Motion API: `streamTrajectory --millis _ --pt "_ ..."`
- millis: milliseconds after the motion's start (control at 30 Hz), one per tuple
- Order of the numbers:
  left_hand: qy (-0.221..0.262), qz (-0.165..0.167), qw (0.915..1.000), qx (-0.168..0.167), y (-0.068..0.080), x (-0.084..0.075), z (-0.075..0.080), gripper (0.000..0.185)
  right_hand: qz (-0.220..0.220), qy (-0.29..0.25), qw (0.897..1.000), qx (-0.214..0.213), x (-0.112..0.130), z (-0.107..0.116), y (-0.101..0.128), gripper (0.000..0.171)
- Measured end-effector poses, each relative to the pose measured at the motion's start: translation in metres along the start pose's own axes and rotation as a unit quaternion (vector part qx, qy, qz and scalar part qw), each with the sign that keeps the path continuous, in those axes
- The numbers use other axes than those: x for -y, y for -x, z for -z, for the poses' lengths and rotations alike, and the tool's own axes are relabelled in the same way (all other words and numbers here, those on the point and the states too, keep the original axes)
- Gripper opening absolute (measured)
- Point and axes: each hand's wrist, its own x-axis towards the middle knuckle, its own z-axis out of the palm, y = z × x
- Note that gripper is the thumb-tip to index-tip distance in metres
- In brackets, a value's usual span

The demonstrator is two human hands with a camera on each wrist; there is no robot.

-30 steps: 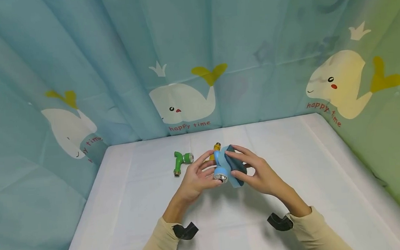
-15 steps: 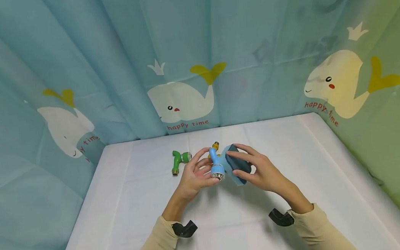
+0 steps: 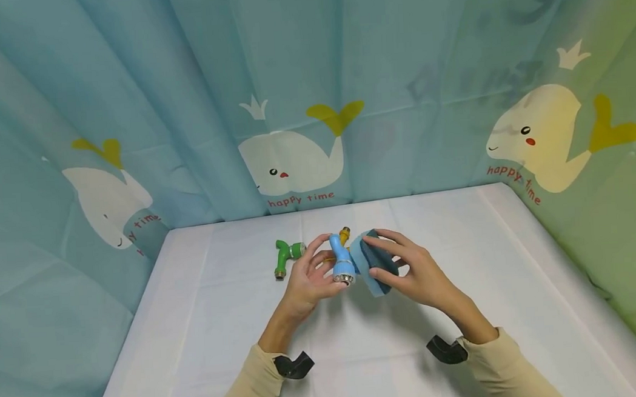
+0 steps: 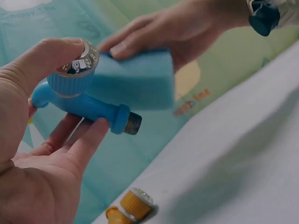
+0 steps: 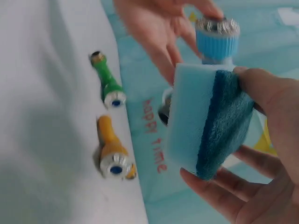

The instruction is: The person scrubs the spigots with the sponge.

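Observation:
My left hand [image 3: 313,278] holds a blue plastic tap [image 3: 341,262] above the white table [image 3: 222,326], thumb on its silver-rimmed cap [image 4: 78,60] and fingers under its spout [image 4: 100,111]. My right hand [image 3: 404,272] grips a blue sponge [image 3: 373,262] with a darker scouring side [image 5: 223,126]; its pale face [image 4: 133,79] presses against the tap's side. A green tap [image 3: 284,256] lies on the table left of my hands. A yellow tap [image 5: 111,151] lies just behind them, mostly hidden in the head view.
Whale-print curtains [image 3: 290,103] close the table in at the back and on both sides. Bare white cloth stretches to the front left and the right [image 3: 507,260] of my hands.
The tap has turned more upright in my left hand and shifted slightly left. The sponge has slid a little along its side. The green and yellow taps have not moved.

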Motion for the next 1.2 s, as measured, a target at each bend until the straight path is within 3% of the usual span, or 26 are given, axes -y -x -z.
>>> streamTrajectory --millis 67,267,467,567,667,767,833,967,1200 --pt "-0.002 -0.005 1.0 -0.004 0.0 0.0 0.0 0.099 0.002 0.0 1.0 0.004 0.003 -0.001 -0.001 0.059" --pt "-0.003 -0.005 1.0 0.001 0.001 0.001 0.001 0.101 -0.005 0.064 0.998 0.01 0.003 0.002 -0.001 0.057" --pt "-0.018 0.0 0.9991 0.04 0.003 0.002 0.005 0.1 0.002 -0.011 1.0 0.019 0.004 0.001 -0.006 0.058" --pt "-0.015 -0.003 0.999 0.042 0.003 0.001 0.005 0.099 0.014 0.009 1.0 0.023 0.005 0.0 -0.008 0.057" --pt "-0.021 -0.003 0.9992 0.035 0.004 -0.001 0.005 0.098 0.017 0.026 1.0 -0.002 0.005 0.0 -0.009 0.058" --pt "-0.036 -0.002 0.9987 0.036 0.004 -0.001 0.006 0.097 0.027 0.006 0.999 -0.021 0.006 -0.001 -0.011 0.061" --pt "-0.045 0.0 0.9981 0.043 0.004 0.0 0.007 0.097 0.034 -0.012 0.999 -0.014 0.008 -0.001 -0.014 0.061" --pt "-0.048 0.011 0.9973 0.054 0.006 0.001 0.008 0.097 0.05 0.006 0.999 0.002 0.008 -0.002 -0.016 0.059" --pt "-0.043 0.013 0.9972 0.059 0.008 0.001 0.009 0.097 0.058 0.018 0.998 -0.01 0.013 -0.001 -0.015 0.059"
